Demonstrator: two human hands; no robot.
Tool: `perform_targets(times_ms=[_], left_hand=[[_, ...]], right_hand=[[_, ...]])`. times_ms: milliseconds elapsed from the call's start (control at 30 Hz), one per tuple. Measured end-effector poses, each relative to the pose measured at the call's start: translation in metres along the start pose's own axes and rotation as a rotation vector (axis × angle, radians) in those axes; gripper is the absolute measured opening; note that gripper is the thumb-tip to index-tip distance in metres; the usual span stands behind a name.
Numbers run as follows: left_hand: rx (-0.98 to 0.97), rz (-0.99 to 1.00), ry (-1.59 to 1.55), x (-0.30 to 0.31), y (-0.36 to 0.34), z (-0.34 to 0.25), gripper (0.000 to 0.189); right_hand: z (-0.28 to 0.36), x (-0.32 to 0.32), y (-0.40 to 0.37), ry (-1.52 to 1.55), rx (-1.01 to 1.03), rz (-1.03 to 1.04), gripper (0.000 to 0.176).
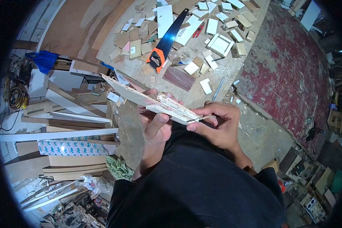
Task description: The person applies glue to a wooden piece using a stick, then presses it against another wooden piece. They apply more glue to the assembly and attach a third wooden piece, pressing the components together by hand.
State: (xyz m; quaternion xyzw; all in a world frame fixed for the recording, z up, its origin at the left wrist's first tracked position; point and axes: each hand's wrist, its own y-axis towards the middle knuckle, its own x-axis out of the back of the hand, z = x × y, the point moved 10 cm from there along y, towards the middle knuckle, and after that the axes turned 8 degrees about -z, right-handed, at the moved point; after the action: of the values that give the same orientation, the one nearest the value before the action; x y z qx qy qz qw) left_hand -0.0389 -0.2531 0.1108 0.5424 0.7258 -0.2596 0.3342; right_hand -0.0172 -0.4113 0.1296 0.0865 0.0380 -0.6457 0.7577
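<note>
Held up in front of my body are stacked wooden board pieces (167, 108) with rough, splintered edges. A longer pale strip reaches out to the upper left. My left hand (155, 121) is closed around the middle of the boards, thumb on the near face. My right hand (218, 121) pinches the right end between thumb and fingers, where a thin, dark-tipped piece sticks out; what that piece is I cannot make out. Beyond the hands, on the worktable (136, 79), lie a handsaw (165, 43) with an orange and black handle and a reddish-brown plate (179, 78).
Many small wood offcuts (220, 45) and a red tool (198, 30) are scattered over the worktable. Long boards and strips (76, 125) are stacked at the left, near a green cloth (119, 167). A stained red floor (281, 76) and more scrap are on the right.
</note>
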Motion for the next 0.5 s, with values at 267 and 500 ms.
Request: perform_targets(times_ms=[267, 500], left_hand=[[0.001, -0.008, -0.002, 0.001, 0.002, 0.003, 0.061], [0.033, -0.123, 0.016, 0.014, 0.004, 0.005, 0.066]], right_hand=[[-0.004, 0.002, 0.003, -0.008, 0.009, -0.004, 0.030], [0.008, 0.003, 0.005, -0.023, 0.136, 0.018, 0.038]])
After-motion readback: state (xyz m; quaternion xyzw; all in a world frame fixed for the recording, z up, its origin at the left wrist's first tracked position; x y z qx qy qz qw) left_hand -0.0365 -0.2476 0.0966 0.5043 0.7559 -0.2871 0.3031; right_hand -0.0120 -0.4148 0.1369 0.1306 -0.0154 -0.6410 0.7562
